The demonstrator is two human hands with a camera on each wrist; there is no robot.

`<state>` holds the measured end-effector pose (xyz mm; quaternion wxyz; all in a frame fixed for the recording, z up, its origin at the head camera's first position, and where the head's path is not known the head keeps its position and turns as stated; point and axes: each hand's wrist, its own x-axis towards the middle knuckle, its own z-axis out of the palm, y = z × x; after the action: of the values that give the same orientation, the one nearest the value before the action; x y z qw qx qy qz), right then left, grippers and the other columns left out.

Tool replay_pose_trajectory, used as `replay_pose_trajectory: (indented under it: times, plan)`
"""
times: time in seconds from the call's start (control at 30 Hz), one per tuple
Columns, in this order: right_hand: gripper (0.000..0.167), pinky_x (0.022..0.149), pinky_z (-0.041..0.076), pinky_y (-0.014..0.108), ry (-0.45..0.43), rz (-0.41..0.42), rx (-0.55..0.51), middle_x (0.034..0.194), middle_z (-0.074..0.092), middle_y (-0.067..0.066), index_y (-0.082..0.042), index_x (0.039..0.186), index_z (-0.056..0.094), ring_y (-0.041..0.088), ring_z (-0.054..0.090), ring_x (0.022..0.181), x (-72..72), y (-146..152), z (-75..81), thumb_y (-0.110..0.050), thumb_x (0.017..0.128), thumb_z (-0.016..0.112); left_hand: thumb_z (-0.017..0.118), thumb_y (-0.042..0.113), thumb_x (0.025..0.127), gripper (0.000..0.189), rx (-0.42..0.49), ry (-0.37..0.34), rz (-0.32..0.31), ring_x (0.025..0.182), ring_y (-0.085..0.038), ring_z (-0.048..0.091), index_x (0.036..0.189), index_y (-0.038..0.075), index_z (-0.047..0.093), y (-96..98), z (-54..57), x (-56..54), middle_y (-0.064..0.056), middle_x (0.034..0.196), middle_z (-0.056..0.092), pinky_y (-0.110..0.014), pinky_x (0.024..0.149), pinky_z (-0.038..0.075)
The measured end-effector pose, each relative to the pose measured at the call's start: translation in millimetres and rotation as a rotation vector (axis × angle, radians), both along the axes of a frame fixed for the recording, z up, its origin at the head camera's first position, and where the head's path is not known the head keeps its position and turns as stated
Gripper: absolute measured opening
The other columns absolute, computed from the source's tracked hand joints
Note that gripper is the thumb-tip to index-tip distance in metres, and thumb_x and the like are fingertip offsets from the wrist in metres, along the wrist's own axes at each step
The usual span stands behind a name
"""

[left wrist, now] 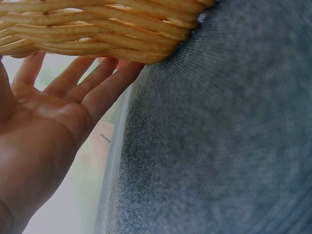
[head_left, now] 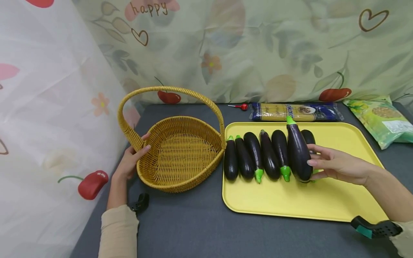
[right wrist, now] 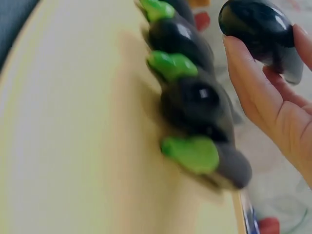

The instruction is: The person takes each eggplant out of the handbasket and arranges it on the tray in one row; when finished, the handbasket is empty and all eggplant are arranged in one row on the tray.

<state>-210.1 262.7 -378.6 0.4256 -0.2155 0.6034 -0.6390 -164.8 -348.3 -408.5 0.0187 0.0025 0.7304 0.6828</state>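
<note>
My right hand [head_left: 335,163] pinches a dark purple eggplant [head_left: 298,150] between thumb and fingers, its green stem end pointing away from me. In the right wrist view this eggplant [right wrist: 258,29] is held up off the tray. A row of several eggplants [head_left: 253,154] lies on the yellow tray [head_left: 271,199], some with green caps toward me, others away; part of the row is hidden behind the held one. On the left, my left hand [head_left: 130,161] grips the side of a wicker basket [head_left: 184,157] near the handle's foot, thumb over the rim, fingers [left wrist: 105,90] against the outside. Nothing lies in the basket.
Behind the tray lie a pack of noodles [head_left: 293,111] and a red lollipop [head_left: 243,106]. A green bag [head_left: 384,120] stands at the back right. The basket's tall handle [head_left: 171,89] arches up. Patterned cloth [head_left: 245,53] hangs behind and at the left of the dark table [head_left: 193,225].
</note>
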Motion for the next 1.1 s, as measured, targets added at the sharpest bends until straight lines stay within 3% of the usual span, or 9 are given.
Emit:
replay_pose_trajectory:
  times: [0.07, 0.2, 0.47, 0.73, 0.93, 1.1]
  plan:
    - [0.068, 0.092, 0.045, 0.042, -0.01, -0.026, 0.009, 0.131, 0.051, -0.003, -0.001, 0.147, -0.018, 0.025, 0.055, 0.116, -3.0, 11.4, -2.2, -0.006, 0.104, 0.034, 0.053, 0.018, 0.099, 0.056, 0.001, 0.0, 0.002, 0.11, -0.015, 0.055, 0.151, 0.017, 0.031, -0.1, -0.4, -0.1, -0.024, 0.146, 0.032, -0.024, 0.08, 0.05]
    - [0.067, 0.09, 0.046, 0.042, -0.023, -0.093, 0.038, 0.127, 0.054, -0.009, 0.001, 0.145, -0.023, 0.02, 0.056, 0.115, -8.3, 31.4, -7.2, -0.008, 0.105, 0.031, 0.054, 0.018, 0.099, 0.056, 0.008, 0.002, 0.005, 0.111, -0.015, 0.055, 0.151, 0.017, 0.032, -0.1, -0.7, -0.8, -0.024, 0.146, 0.032, -0.024, 0.08, 0.05]
    - [0.073, 0.089, 0.047, 0.045, -0.021, -0.252, 0.233, 0.116, 0.053, -0.017, 0.0, 0.145, -0.025, 0.011, 0.06, 0.105, -14.1, 60.6, -15.0, -0.014, 0.106, 0.035, 0.054, 0.019, 0.099, 0.055, 0.007, -0.002, 0.011, 0.113, -0.015, 0.053, 0.15, 0.018, 0.033, -0.2, -0.5, -1.3, -0.022, 0.146, 0.033, -0.023, 0.081, 0.049]
    - [0.078, 0.092, 0.044, 0.046, -0.105, -0.29, 0.279, 0.113, 0.052, -0.009, -0.003, 0.144, -0.028, 0.019, 0.061, 0.103, -16.3, 75.2, -25.5, -0.016, 0.105, 0.039, 0.054, 0.019, 0.099, 0.055, 0.013, -0.004, 0.009, 0.112, -0.015, 0.053, 0.15, 0.017, 0.033, -0.2, 0.1, 0.3, -0.022, 0.146, 0.033, -0.024, 0.081, 0.05]
    - [0.08, 0.093, 0.043, 0.048, -0.089, -0.256, 0.311, 0.117, 0.05, -0.004, -0.003, 0.145, -0.026, 0.021, 0.061, 0.105, -15.3, 73.9, -28.6, -0.017, 0.104, 0.042, 0.053, 0.018, 0.099, 0.055, 0.02, -0.001, 0.009, 0.113, -0.016, 0.053, 0.15, 0.017, 0.033, 0.0, 0.3, 0.6, -0.022, 0.146, 0.033, -0.024, 0.081, 0.05]
    - [0.08, 0.092, 0.044, 0.046, -0.047, -0.259, 0.376, 0.137, 0.032, 0.024, -0.001, 0.147, -0.02, 0.018, 0.059, 0.106, -14.0, 69.8, -27.9, -0.021, 0.103, 0.044, 0.053, 0.017, 0.099, 0.055, 0.027, -0.001, 0.007, 0.111, -0.016, 0.055, 0.15, 0.017, 0.033, 0.6, 0.4, 0.5, -0.022, 0.145, 0.034, -0.025, 0.08, 0.05]
